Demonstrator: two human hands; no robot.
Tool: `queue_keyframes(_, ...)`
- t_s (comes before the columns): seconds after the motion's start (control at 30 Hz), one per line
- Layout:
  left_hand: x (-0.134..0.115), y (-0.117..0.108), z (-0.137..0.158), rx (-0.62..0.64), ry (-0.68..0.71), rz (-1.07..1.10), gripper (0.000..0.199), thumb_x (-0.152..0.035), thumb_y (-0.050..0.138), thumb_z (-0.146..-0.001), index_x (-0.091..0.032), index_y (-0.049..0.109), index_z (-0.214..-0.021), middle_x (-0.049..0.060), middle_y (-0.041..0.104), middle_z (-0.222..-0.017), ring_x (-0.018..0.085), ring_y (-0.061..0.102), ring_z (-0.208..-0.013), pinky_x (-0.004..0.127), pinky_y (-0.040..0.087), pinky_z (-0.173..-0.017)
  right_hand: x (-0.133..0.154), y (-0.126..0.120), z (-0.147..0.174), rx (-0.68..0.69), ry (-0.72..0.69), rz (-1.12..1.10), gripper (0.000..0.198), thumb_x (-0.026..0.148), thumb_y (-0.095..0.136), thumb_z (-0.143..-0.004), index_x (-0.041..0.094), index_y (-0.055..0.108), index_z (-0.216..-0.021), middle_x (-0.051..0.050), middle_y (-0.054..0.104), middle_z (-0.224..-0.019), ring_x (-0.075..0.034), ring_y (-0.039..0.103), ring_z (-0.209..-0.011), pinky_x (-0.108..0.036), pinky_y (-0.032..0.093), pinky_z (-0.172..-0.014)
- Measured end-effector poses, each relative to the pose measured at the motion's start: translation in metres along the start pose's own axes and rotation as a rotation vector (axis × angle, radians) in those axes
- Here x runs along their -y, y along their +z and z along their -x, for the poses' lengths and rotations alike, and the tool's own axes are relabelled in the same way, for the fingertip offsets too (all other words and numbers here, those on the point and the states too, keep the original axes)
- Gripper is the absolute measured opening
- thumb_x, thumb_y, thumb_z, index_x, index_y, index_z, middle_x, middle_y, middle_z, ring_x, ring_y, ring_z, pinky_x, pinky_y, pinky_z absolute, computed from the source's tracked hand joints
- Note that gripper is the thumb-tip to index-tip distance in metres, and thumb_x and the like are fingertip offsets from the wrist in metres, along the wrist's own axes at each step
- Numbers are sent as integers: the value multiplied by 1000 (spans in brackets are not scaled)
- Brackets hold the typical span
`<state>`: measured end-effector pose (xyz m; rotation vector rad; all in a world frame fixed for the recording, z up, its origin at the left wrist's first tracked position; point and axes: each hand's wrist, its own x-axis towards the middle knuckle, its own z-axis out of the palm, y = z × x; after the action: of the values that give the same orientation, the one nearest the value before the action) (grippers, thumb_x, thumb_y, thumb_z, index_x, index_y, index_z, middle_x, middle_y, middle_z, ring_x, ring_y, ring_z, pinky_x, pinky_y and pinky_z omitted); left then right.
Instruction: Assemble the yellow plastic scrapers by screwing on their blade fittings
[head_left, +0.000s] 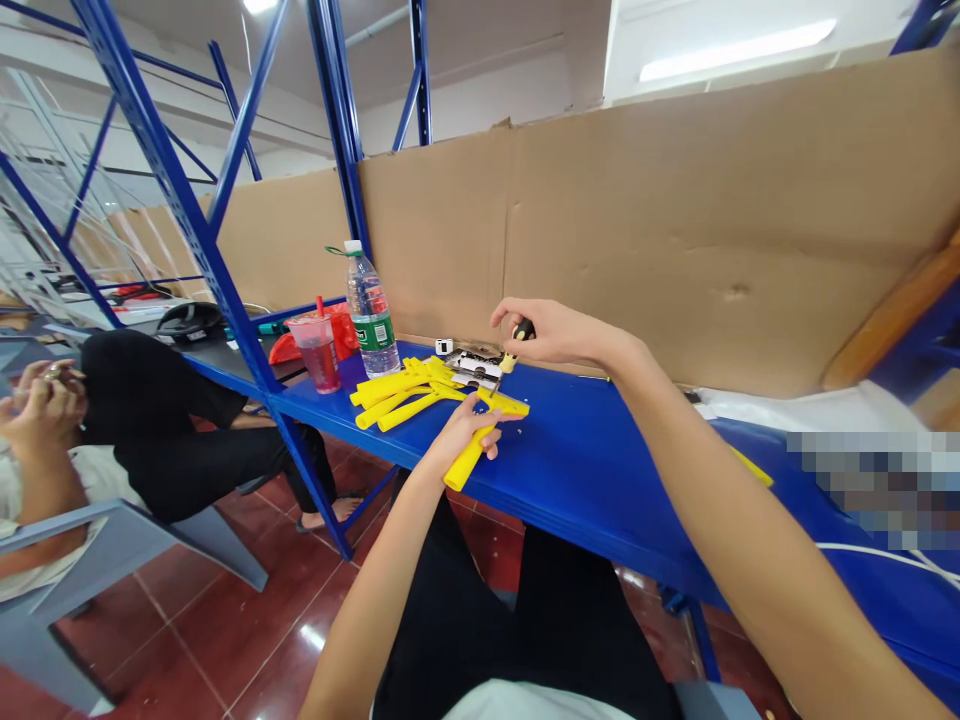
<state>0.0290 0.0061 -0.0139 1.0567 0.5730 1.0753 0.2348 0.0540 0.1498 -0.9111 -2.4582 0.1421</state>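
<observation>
My left hand (471,432) is closed around a yellow plastic handle (463,468) with a wide flat head, like a scraper or squeegee handle, held over the blue table's front part. Above it, my right hand (551,330) grips a screwdriver (509,362) with a black and yellow handle. The screwdriver points down, its tip close to the head of the yellow piece; I cannot tell whether it touches a screw. Just left of my hands lies a pile of similar yellow handles (397,388). Behind them are metal-and-white flat pieces (478,370), partly hidden.
A water bottle (373,320) and a cup of red drink with a straw (321,355) stand at the table's left, beside a red bag (343,330). Cardboard (637,220) walls the back. A blue rack post (180,210) rises left. Another person (172,430) sits there.
</observation>
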Motion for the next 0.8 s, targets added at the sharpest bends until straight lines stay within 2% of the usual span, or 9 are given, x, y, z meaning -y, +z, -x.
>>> queue_keyframes(0.1, 0, 1, 1, -5, -1, -1, 72, -32, 101, -77, -26, 42, -118, 15, 83, -118, 4, 46, -49, 25, 48, -49, -3, 2, -3, -99, 43, 42, 24, 45, 68, -103, 25, 69, -115, -7, 80, -103, -26, 69, -86, -39, 48, -79)
queue_keyframes(0.17, -1, 2, 2, -14, -4, 0, 72, -32, 101, -77, -25, 42, -118, 15, 83, -119, 4, 45, -49, 25, 48, -50, -3, 5, -4, -130, 25, 18, 28, 42, 73, -98, 25, 67, -119, -5, 77, -97, -25, 67, -83, -37, 47, -77)
queue_keyframes(0.23, -2, 3, 3, -14, 1, -5, 69, -34, 100, -79, -25, 43, -118, 16, 83, -122, 4, 46, -50, 24, 48, -50, -2, 10, -2, -157, 7, -47, 42, 37, 80, -90, 26, 63, -128, -1, 72, -90, -23, 64, -79, -36, 47, -74)
queue_keyframes(0.33, -3, 4, 4, 24, 4, -20, 62, -35, 98, -83, -24, 47, -118, 17, 82, -126, 3, 45, -50, 24, 47, -50, -3, 26, 6, -287, 13, -180, 53, 36, 80, -88, 27, 57, -135, 1, 68, -91, -21, 62, -76, -35, 50, -73)
queue_keyframes(0.4, -3, 3, 4, 36, 1, -18, 59, -34, 97, -84, -23, 49, -118, 19, 82, -129, 3, 45, -50, 24, 47, -50, -6, 42, 15, -421, 25, -268, 57, 40, 79, -89, 27, 52, -138, 0, 69, -96, -22, 65, -79, -37, 54, -77)
queue_keyframes(0.47, -1, 2, 4, 25, 3, -9, 57, -33, 96, -85, -22, 50, -117, 20, 82, -130, 3, 45, -51, 24, 47, -51, -10, 57, 24, -493, 62, -364, 59, 45, 77, -94, 27, 48, -141, -2, 72, -104, -22, 68, -82, -39, 58, -80)
queue_keyframes(0.63, 2, 1, 3, 1, 33, -18, 58, -31, 95, -86, -21, 50, -122, 21, 82, -132, 4, 46, -51, 25, 47, -51, -7, 73, 36, -488, 166, -415, 61, 54, 71, -100, 33, 48, -153, -9, 71, -136, -19, 70, -72, -41, 62, -77)
queue_keyframes(0.73, 1, 2, 3, -2, 30, -24, 58, -30, 95, -86, -21, 50, -122, 20, 82, -129, 4, 46, -51, 24, 47, -51, -1, 75, 37, -460, 162, -502, 72, 48, 62, -105, 37, 29, -168, -12, 70, -141, -19, 70, -69, -43, 65, -73)
queue_keyframes(0.8, 1, 4, 4, -8, 30, -31, 59, -31, 94, -85, -21, 49, -122, 19, 83, -126, 3, 46, -51, 24, 47, -51, 1, 76, 36, -436, 150, -554, 71, 44, 58, -107, 36, 22, -168, -12, 70, -141, -19, 72, -69, -44, 67, -73)
